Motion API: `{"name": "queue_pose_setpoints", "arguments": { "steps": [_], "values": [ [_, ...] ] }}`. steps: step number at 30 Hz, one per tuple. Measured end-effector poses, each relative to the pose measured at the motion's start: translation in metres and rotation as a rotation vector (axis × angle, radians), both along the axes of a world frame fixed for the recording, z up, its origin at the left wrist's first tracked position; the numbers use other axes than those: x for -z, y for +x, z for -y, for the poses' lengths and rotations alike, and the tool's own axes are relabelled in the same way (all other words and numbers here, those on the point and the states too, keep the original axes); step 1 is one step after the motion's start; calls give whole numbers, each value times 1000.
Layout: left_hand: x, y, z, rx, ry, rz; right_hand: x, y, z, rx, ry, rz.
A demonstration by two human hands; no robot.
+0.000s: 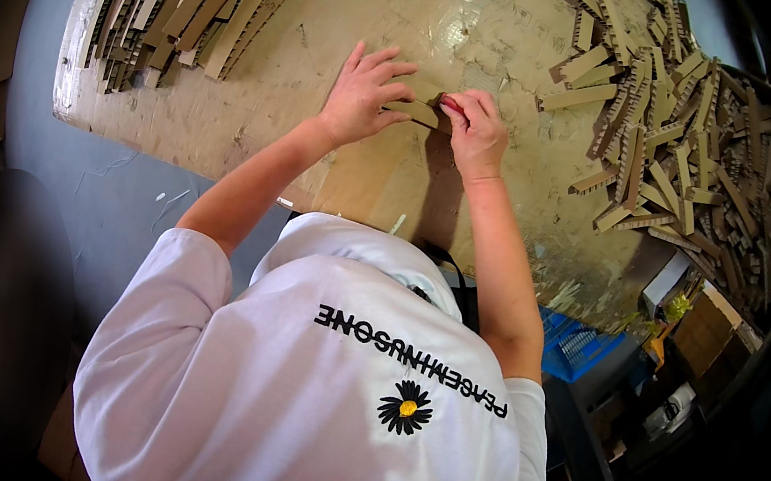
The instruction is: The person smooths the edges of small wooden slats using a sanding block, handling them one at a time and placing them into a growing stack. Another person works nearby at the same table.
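A short tan cardboard strip point(415, 110) lies on the worn table in front of me. My left hand point(359, 97) has its thumb and index finger on either side of the strip's left end, gripping it, while the other fingers spread out above. At the strip's right end, my right hand point(478, 138) pinches a small red object point(453, 105), its tip close to the cardboard. Most of that red object is hidden by my fingers, so its kind cannot be told.
Long honeycomb cardboard strips point(184, 8) lie in rows at the far left of the table point(273, 149). A big loose heap of short cardboard pieces point(668, 148) covers the right side. Below the table's right edge are a blue plastic basket point(577, 343) and a cardboard box point(703, 330).
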State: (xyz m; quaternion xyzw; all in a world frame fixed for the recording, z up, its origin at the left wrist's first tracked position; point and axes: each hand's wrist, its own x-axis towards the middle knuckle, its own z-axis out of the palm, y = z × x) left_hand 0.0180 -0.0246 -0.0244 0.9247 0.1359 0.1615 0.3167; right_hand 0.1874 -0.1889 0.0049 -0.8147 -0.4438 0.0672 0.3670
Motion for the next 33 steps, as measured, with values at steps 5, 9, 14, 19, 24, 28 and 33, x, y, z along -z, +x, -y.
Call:
{"name": "queue_pose_setpoints", "arguments": {
  "steps": [5,9,14,19,24,28,33],
  "values": [
    [0,-3,1,-6,-26,-39,-21,4,-1,263,222,-283],
    [3,-2,0,-19,-37,-35,-38,-6,13,191,129,-289],
    [2,-1,1,-18,-37,-11,-20,-25,26,54,57,-235],
    [4,-1,0,-15,-48,-10,-8,-27,24,25,48,-141],
    [4,-1,0,-9,-39,-21,-6,-28,18,16,34,-16],
    [4,-1,-1,-5,-27,-34,-4,-32,17,29,6,69],
    [6,-3,-4,61,-34,7,15,-25,30,0,11,106]
  ]
}}
